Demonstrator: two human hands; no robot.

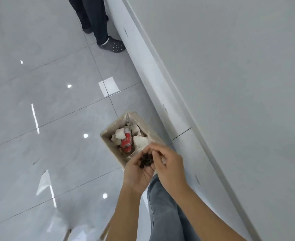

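My left hand (137, 173) is cupped palm up and holds a small heap of dark beans (145, 160). My right hand (169, 164) lies against it from the right, its fingers curled over the edge of the heap. Both hands hover over the near end of a rectangular waste bin (108, 141) lined with a clear bag. The bin stands on the floor and holds white paper scraps and a crushed red can (126, 141).
A white counter or table (230, 84) runs diagonally along the right, its edge next to the bin. Glossy grey floor tiles (47, 101) spread to the left. Another person's legs and a dark clog (113, 45) stand at the top. My own trouser leg (164, 206) is below the hands.
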